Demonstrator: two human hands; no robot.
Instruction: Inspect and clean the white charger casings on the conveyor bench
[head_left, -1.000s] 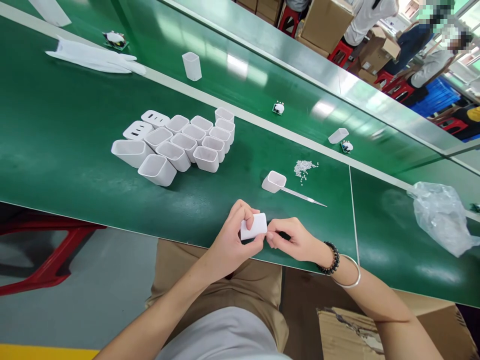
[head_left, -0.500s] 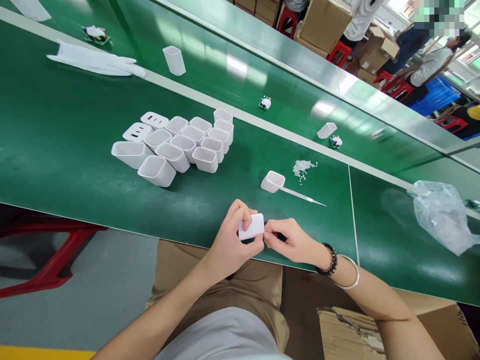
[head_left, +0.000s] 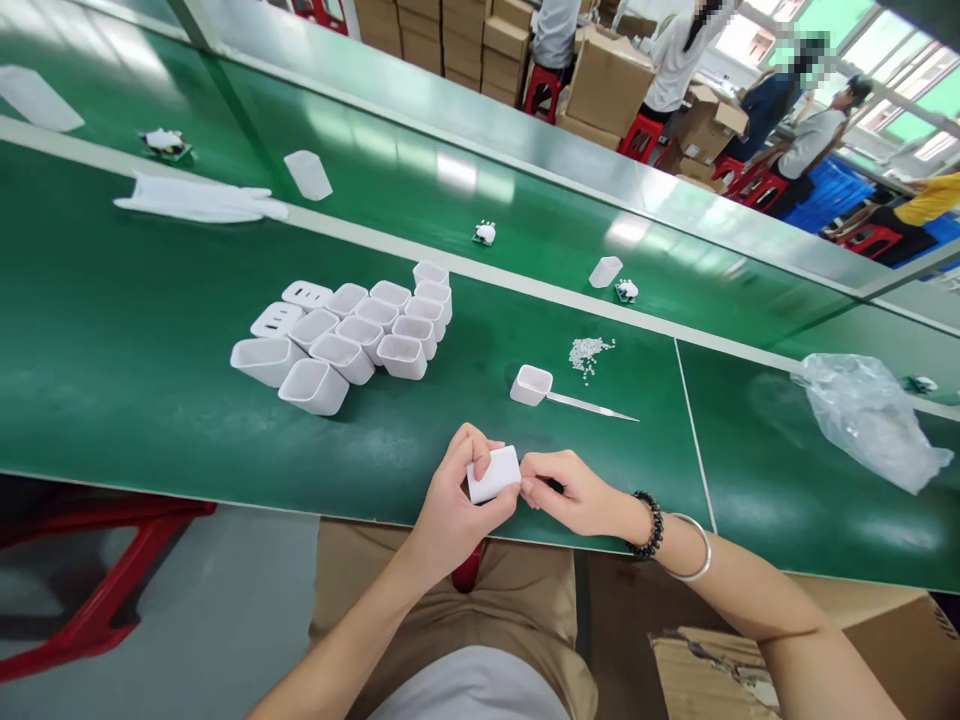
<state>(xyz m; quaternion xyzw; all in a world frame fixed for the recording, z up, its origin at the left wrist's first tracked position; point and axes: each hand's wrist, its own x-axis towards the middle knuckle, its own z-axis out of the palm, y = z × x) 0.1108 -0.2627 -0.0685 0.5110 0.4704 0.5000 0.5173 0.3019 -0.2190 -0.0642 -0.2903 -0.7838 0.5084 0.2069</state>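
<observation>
Between the fingers and thumb of my left hand (head_left: 459,492) is a white plastic housing (head_left: 495,473), held just over the table's front edge. My right hand (head_left: 574,492) is pinched at the housing's right end; whatever its fingertips may hold is hidden. Beyond my hands stands an open white housing (head_left: 532,384), with metal tweezers (head_left: 592,405) lying against its right side. A scatter of small clear pieces (head_left: 587,355) lies behind the tweezers. To the left, several white housings (head_left: 315,388) stand grouped, most with open tops and two showing slotted faces.
The green table (head_left: 150,400) has a raised strip along its middle. A white glove (head_left: 199,198) and several small circuit boards (head_left: 485,233) lie farther back. On the right is a clear plastic bag (head_left: 862,410). A red stool (head_left: 112,580) stands at lower left, a cardboard box (head_left: 705,675) at lower right.
The view has tilted up a little, so the table appears lower. Both hands keep the same hold at the housing, which is turned slightly.
</observation>
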